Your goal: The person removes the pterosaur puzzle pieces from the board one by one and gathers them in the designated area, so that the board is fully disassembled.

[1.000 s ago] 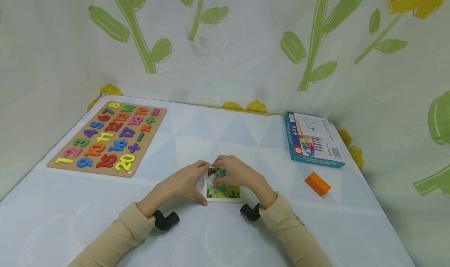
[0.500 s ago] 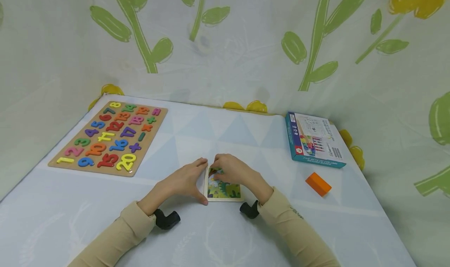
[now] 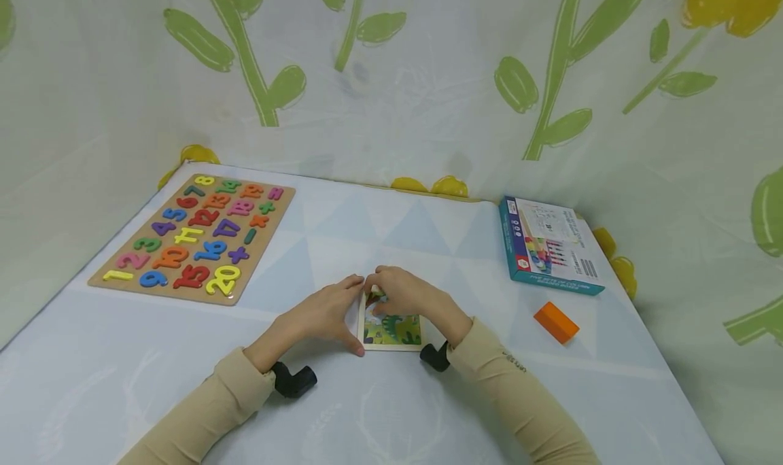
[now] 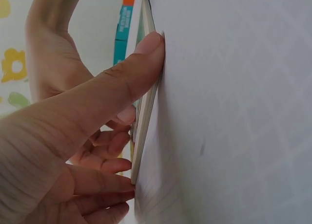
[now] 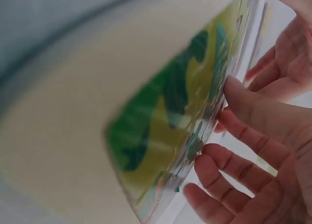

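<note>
A small framed dinosaur jigsaw puzzle (image 3: 397, 330) lies on the table in the head view, its picture mostly green. My left hand (image 3: 321, 315) holds its left side, thumb at the near corner and fingers at the far one; the left wrist view shows the thumb on the pale frame edge (image 4: 144, 121). Over the puzzle's far left part, my right hand (image 3: 406, 295) bends its fingers and thumb at a brownish puzzle piece (image 3: 372, 299), largely hidden beneath them. In the right wrist view, the right thumb and fingertips (image 5: 234, 87) touch the glossy picture (image 5: 170, 107).
At the left lies a wooden number board (image 3: 253, 247) with coloured numerals. A teal-edged box (image 3: 553, 247) sits at the back right, with an orange block (image 3: 557, 322) in front of it. A leaf-patterned cloth (image 3: 428, 111) hangs behind the table.
The right hand's fingers have shifted slightly toward the puzzle's far left corner, and its wrist has drawn in a little. The left hand keeps its place on the frame. The view has drifted slightly.
</note>
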`<state>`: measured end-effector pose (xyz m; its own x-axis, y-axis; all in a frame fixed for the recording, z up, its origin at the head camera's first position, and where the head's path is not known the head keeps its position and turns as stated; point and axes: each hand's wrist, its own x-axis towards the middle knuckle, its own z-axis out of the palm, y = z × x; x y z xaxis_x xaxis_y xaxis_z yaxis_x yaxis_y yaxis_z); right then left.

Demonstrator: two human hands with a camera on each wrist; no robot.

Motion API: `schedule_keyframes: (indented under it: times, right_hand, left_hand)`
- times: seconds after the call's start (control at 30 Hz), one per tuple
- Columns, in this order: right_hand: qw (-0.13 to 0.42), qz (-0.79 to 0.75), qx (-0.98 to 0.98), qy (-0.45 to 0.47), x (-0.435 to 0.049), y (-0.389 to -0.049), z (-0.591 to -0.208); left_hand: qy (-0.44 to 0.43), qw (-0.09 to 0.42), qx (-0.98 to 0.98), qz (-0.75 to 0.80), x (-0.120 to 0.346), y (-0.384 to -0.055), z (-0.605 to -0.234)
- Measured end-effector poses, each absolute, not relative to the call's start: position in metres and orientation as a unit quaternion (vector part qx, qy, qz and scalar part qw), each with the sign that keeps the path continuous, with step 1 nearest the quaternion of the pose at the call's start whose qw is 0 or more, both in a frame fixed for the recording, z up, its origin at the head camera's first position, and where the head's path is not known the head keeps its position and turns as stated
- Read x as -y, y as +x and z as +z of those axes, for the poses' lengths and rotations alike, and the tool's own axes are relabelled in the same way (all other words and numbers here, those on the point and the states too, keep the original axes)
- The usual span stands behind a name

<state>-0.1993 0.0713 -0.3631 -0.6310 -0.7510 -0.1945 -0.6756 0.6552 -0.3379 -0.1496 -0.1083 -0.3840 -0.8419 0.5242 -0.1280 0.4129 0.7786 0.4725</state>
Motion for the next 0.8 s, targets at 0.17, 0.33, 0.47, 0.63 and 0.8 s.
schedule_keyframes:
  times: [0.17, 0.33, 0.47, 0.63, 0.8]
  right_hand:
    - [0.147, -0.093, -0.902, -0.395, -0.07, -0.2, -0.361]
    - [0.158, -0.075, -0.902, -0.395, -0.07, -0.203, -0.36]
    - [0.191, -0.078, -0.896, -0.394, -0.07, -0.208, -0.363]
    - [0.211, -0.082, -0.887, -0.402, -0.071, -0.211, -0.365]
    - [0.191, -0.096, -0.889, -0.405, -0.071, -0.208, -0.364]
  left_hand:
    - [0.253, 0.121, -0.936, 0.213, 0.108, -0.151, -0.381]
    - [0.257, 0.114, -0.938, 0.202, 0.108, -0.152, -0.381]
    - [0.255, 0.113, -0.939, 0.204, 0.109, -0.152, -0.384]
    - [0.258, 0.118, -0.936, 0.207, 0.108, -0.15, -0.387]
    - [0.269, 0.111, -0.935, 0.204, 0.108, -0.15, -0.386]
